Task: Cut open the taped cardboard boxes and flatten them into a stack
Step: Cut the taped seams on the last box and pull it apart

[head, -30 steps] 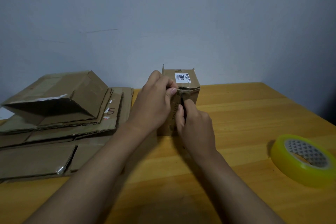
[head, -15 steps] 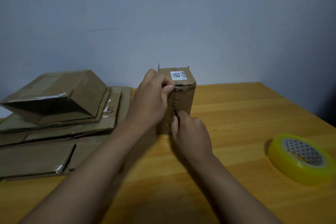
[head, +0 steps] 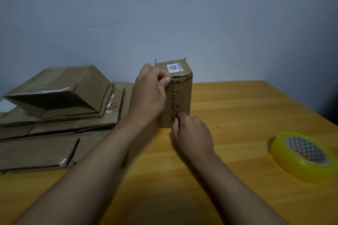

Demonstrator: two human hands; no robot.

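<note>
— What stands mid-frame?
— A small upright cardboard box (head: 180, 97) on a wooden worktop (head: 237, 115), a white barcode label (head: 174, 67) on its top.
— And the hands?
— The left hand (head: 149, 95) takes a grip on the box's upper near corner; the right hand (head: 192, 131) pinches a thin dark blade (head: 176, 113) against the box's front face, low down.
— Anything else?
— A stack of flattened cardboard (head: 54, 124) lies at left; a yellow tape roll (head: 305, 153) sits at right, well apart from the box.
</note>
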